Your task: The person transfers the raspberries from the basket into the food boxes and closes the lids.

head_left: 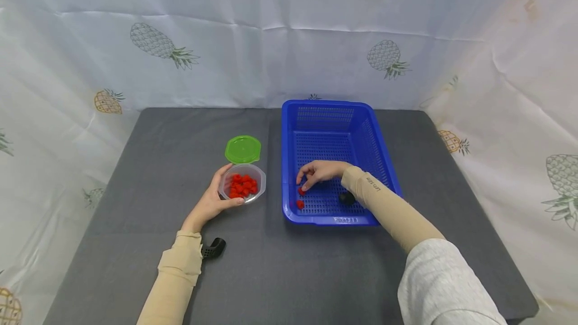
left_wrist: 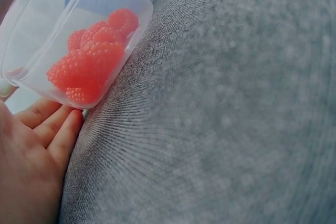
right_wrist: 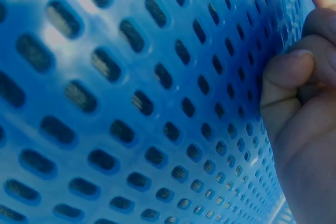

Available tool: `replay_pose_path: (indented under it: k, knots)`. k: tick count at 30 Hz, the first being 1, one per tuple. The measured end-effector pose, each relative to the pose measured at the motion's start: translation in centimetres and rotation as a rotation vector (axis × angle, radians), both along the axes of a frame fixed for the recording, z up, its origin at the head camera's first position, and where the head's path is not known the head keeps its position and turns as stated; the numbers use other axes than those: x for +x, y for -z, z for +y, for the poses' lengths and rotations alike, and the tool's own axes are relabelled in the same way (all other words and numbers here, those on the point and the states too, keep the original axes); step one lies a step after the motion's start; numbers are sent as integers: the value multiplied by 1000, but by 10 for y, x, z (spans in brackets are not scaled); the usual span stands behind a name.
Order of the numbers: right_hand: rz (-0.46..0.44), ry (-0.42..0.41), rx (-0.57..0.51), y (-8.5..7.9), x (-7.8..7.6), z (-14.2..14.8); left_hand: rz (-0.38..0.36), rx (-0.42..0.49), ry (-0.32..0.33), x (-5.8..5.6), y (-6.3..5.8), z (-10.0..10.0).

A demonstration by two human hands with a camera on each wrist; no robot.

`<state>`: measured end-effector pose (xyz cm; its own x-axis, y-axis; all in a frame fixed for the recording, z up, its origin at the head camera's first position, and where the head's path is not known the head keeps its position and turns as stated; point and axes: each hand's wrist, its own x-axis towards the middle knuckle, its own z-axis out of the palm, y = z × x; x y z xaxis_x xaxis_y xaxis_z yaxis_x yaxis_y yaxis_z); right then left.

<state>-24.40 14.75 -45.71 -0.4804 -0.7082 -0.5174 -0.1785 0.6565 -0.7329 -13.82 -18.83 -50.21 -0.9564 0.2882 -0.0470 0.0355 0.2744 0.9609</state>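
At the left, my left hand (head_left: 211,204) holds a clear plastic container (head_left: 261,192), thumb on its near side and fingers round the far side. Several red raspberries (head_left: 243,185) lie inside it; the left wrist view shows them through the wall (left_wrist: 89,59). My right hand (head_left: 320,171) reaches down into a blue perforated basket (head_left: 287,164) and pinches a raspberry (head_left: 301,191) at the basket's left side. A second raspberry (head_left: 300,204) lies on the basket floor just nearer. In the right wrist view the curled fingers (right_wrist: 289,72) show, but the raspberry is hidden.
A green lid (head_left: 243,149) lies on the grey table (head_left: 189,139) just beyond the container. The basket walls rise around my right hand, and my right forearm crosses the near right rim. White cloth (head_left: 271,64) with pineapple prints hangs behind the table.
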Motion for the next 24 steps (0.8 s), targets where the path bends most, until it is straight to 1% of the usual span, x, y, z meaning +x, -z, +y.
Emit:
replay_pose_path:
  k: [5, 11, 18, 24]
  knots:
    - [11, -17, 12, 1, 0, -3, 4, -18, -12, 3, 0, -1]
    - [17, -43, 17, 0, 0, -6, -9, -22, -21, 4, -1, -2]
    - [38, -65, 25, 1, 0, -7, -18, -17, -20, 4, -2, -2]
    - [70, -73, 55, 1, 2, -5, -17, -6, -15, 2, -2, 0]
